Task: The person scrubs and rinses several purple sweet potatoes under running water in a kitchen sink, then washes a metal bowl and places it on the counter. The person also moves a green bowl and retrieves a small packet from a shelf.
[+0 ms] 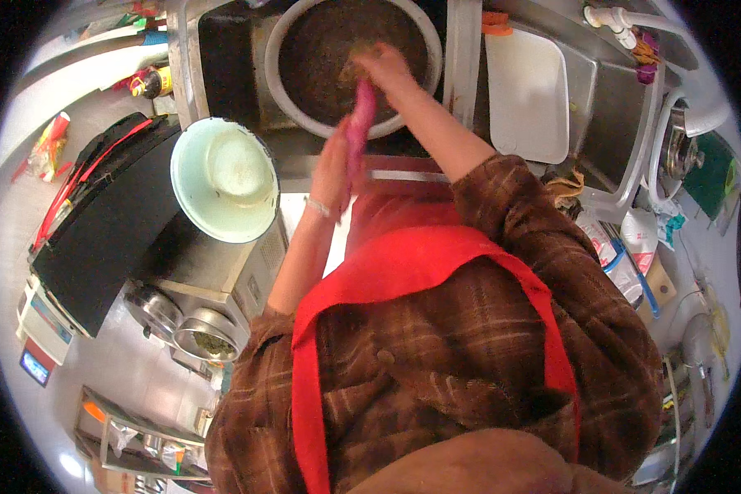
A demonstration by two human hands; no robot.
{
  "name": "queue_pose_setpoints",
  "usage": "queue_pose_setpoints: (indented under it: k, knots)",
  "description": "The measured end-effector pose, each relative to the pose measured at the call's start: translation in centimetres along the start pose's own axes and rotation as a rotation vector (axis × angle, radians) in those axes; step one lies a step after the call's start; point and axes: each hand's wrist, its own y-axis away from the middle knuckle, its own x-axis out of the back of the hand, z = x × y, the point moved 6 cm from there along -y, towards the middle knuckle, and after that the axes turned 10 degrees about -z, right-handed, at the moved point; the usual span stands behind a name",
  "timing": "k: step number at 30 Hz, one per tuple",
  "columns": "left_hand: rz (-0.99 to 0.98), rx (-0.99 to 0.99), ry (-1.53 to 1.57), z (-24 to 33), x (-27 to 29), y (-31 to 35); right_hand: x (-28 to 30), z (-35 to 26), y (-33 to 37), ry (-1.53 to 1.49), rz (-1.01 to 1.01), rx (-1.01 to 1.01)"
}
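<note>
A long pink-purple thing (359, 123), tapered and blurred by motion, slants over the near rim of a large round basin (272, 62). My left hand (330, 170) is closed along its lower part. Its exact kind does not show. Over the dark, muddy-brown water (321, 74) in the basin, my right hand (387, 70) has its fingers curled together close to the pink thing's upper end. A small yellowish-brown patch (359, 53) shows at those fingertips, too blurred to name. The basin sits in a metal sink.
A pale green enamel basin (206, 210) stands left of my left forearm, beside a black panel (99, 247). Right of the sink lies a white rectangular tray (528, 99) in a second metal sink compartment (609, 123). Metal bowls (207, 333) are at lower left.
</note>
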Motion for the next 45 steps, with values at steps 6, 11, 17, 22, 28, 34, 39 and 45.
queue_pose_setpoints:
  k: [6, 11, 17, 22, 28, 34, 39, 45]
  knots:
    - [-0.001, -0.118, -0.121, 3.8, -2.3, 2.2, 3.5, 2.3, 1.2, -0.085, -0.006, -0.091]
    - [-0.146, -0.192, -0.428, 5.8, -8.9, -3.3, 0.9, 6.2, 5.2, 0.037, -0.262, -0.110]
    - [-0.462, 0.115, -0.842, -2.4, -19.3, -14.2, 1.3, 8.2, 6.5, 0.616, -0.204, 0.057]
    - [-0.545, 0.085, -1.345, -6.0, -22.7, -18.1, 2.0, 4.7, 9.1, 0.486, -0.111, 0.151]
    - [-0.404, -0.639, -1.277, -2.6, -19.2, -16.4, 1.7, 4.8, 8.6, 0.324, -0.235, 0.151]
    - [0.437, -0.591, -1.185, 6.2, 1.6, -14.9, 2.7, 2.5, 7.6, 0.512, -0.227, -0.041]
    - [0.419, -0.004, -1.636, 0.5, 10.0, -21.7, 2.7, 4.7, 4.9, 0.566, -0.162, 0.002]
    - [0.319, 0.369, -1.424, -5.3, 13.3, -25.7, 3.6, 3.0, 3.2, 0.426, -0.093, -0.055]
